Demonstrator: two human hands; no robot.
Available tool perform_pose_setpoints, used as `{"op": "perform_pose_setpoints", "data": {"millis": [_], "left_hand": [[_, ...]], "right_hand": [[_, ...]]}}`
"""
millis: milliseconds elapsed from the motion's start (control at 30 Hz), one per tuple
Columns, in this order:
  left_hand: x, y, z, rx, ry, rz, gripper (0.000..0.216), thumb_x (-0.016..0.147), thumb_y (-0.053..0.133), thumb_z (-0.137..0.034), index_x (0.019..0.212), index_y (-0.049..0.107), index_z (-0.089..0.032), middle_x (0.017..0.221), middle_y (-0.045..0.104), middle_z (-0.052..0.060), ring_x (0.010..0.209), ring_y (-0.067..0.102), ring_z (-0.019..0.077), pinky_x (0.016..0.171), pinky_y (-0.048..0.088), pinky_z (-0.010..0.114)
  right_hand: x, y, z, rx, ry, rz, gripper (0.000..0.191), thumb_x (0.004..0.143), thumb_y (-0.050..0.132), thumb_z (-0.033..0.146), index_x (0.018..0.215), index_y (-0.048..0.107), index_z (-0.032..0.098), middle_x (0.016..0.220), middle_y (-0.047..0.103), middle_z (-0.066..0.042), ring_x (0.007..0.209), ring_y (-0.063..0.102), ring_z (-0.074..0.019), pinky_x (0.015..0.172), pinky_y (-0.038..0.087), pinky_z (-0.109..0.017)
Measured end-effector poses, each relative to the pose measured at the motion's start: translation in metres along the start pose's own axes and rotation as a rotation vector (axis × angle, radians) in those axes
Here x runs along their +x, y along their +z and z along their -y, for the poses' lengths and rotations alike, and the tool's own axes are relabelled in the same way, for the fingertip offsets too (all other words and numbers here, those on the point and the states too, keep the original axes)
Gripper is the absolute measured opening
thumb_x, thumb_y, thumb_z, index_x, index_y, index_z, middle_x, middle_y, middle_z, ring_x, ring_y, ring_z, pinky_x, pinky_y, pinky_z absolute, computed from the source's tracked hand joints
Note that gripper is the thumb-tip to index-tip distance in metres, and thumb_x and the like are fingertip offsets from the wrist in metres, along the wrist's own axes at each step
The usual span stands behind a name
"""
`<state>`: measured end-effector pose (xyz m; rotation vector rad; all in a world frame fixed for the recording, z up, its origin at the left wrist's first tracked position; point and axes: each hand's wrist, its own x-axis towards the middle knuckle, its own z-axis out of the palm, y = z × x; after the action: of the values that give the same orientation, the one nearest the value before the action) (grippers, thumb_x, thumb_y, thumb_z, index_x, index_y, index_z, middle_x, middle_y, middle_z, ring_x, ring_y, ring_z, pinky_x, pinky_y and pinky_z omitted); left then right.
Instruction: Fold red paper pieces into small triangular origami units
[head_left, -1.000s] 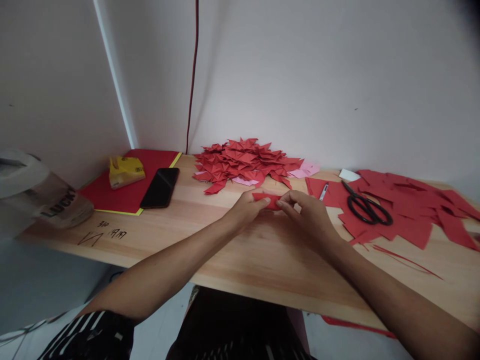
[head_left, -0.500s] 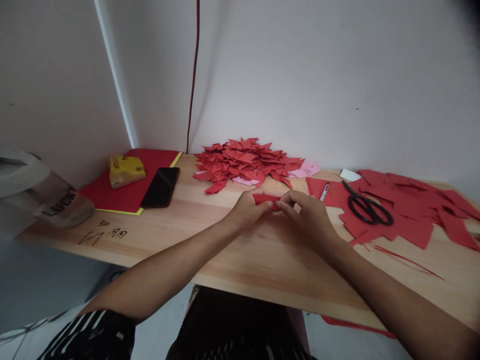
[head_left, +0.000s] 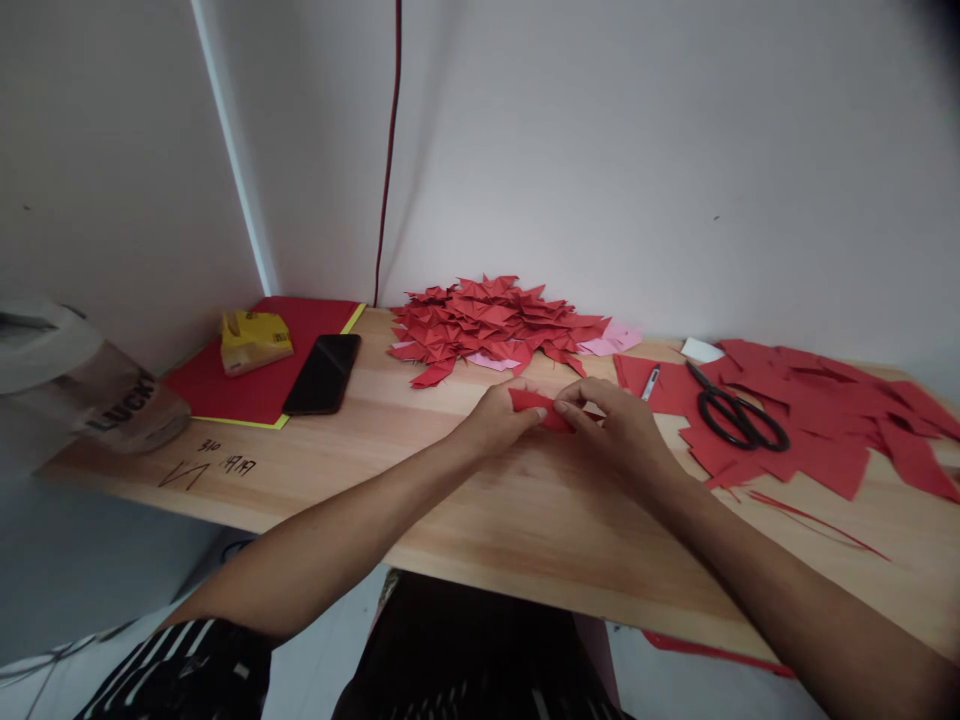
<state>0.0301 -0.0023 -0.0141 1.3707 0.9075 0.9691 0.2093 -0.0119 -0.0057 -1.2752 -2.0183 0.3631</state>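
A small red folded paper piece (head_left: 538,406) is pinched between both my hands just above the wooden table (head_left: 465,500). My left hand (head_left: 497,418) grips its left end with closed fingers. My right hand (head_left: 619,427) pinches its right end, thumb and fingers pressed together. Behind them lies a pile of folded red paper shapes (head_left: 491,322), with a few pink ones (head_left: 611,340) at its right edge.
Black scissors (head_left: 737,415) lie on loose red paper sheets (head_left: 825,425) at the right, beside a small pen-like tool (head_left: 649,382). At the left are a black phone (head_left: 323,373), a yellow packet (head_left: 253,340) on a red sheet (head_left: 262,385), and a grey bag (head_left: 90,385).
The red piece has tilted slightly in my fingers, its right end now lower. Both hands stay in the same place.
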Motion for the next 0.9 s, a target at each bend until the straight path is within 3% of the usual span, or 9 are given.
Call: {"op": "perform_pose_setpoints", "data": {"millis": [167,300,367,467,633,733,900], "left_hand": [[0.005,-0.01,-0.004,0.133,-0.025,0.004,0.013,0.074,0.065,-0.021,0.08,0.055,-0.015,0.07,0.057,-0.003,0.065,0.054,0.01,0.063,0.039,0.022],[0.013,-0.027,-0.013,0.229,0.08,-0.105,0.009,0.078,0.06,-0.018,0.085,0.055,-0.016,0.074,0.066,0.001,0.075,0.064,0.0133,0.069,0.044,0.023],[0.013,-0.032,-0.016,0.314,0.153,-0.09,0.009,0.077,0.062,-0.017,0.085,0.058,-0.015,0.076,0.067,0.002,0.072,0.062,0.0119,0.067,0.044,0.023],[0.009,-0.028,-0.018,0.521,0.255,-0.009,0.002,0.078,0.062,-0.013,0.079,0.064,-0.015,0.076,0.067,0.001,0.07,0.059,0.0111,0.066,0.043,0.023],[-0.004,-0.014,-0.017,1.071,0.532,0.249,0.021,0.088,0.051,-0.006,0.088,0.07,-0.015,0.086,0.069,0.004,0.085,0.059,0.016,0.082,0.044,0.03],[-0.009,-0.008,-0.015,1.361,0.6,0.321,0.024,0.093,0.046,-0.01,0.09,0.07,-0.014,0.091,0.065,0.007,0.086,0.055,0.0193,0.077,0.043,0.032],[-0.016,-0.004,-0.013,1.52,0.681,0.41,0.026,0.095,0.043,-0.014,0.09,0.068,-0.015,0.104,0.063,0.009,0.09,0.053,0.021,0.077,0.042,0.035]], "right_hand": [[-0.001,0.001,-0.002,0.094,0.063,0.113,0.019,0.088,0.051,0.028,0.072,0.058,0.02,0.069,0.061,0.0,0.065,0.054,-0.0137,0.059,0.04,-0.024],[-0.002,0.001,-0.003,0.088,0.086,0.295,0.021,0.088,0.049,0.03,0.072,0.058,0.019,0.068,0.06,0.0,0.063,0.051,-0.0135,0.058,0.038,-0.024],[-0.002,0.001,-0.002,0.036,0.067,0.332,0.021,0.088,0.049,0.029,0.073,0.059,0.019,0.07,0.062,0.0,0.064,0.052,-0.0141,0.06,0.038,-0.025],[0.0,0.001,-0.004,-0.079,0.023,0.322,0.02,0.088,0.048,0.026,0.072,0.058,0.019,0.074,0.064,-0.002,0.067,0.054,-0.0153,0.064,0.037,-0.026],[0.003,0.004,-0.012,-0.174,-0.028,0.315,0.017,0.088,0.048,0.022,0.075,0.058,0.019,0.077,0.066,-0.005,0.074,0.056,-0.0178,0.068,0.036,-0.028],[0.003,0.005,-0.016,-0.196,-0.014,0.31,0.015,0.087,0.05,0.021,0.075,0.057,0.019,0.076,0.066,-0.004,0.074,0.055,-0.0181,0.068,0.034,-0.028],[0.004,0.005,-0.02,-0.234,0.012,0.296,0.018,0.089,0.052,0.027,0.073,0.055,0.019,0.076,0.065,-0.004,0.073,0.055,-0.018,0.067,0.033,-0.029]]}}
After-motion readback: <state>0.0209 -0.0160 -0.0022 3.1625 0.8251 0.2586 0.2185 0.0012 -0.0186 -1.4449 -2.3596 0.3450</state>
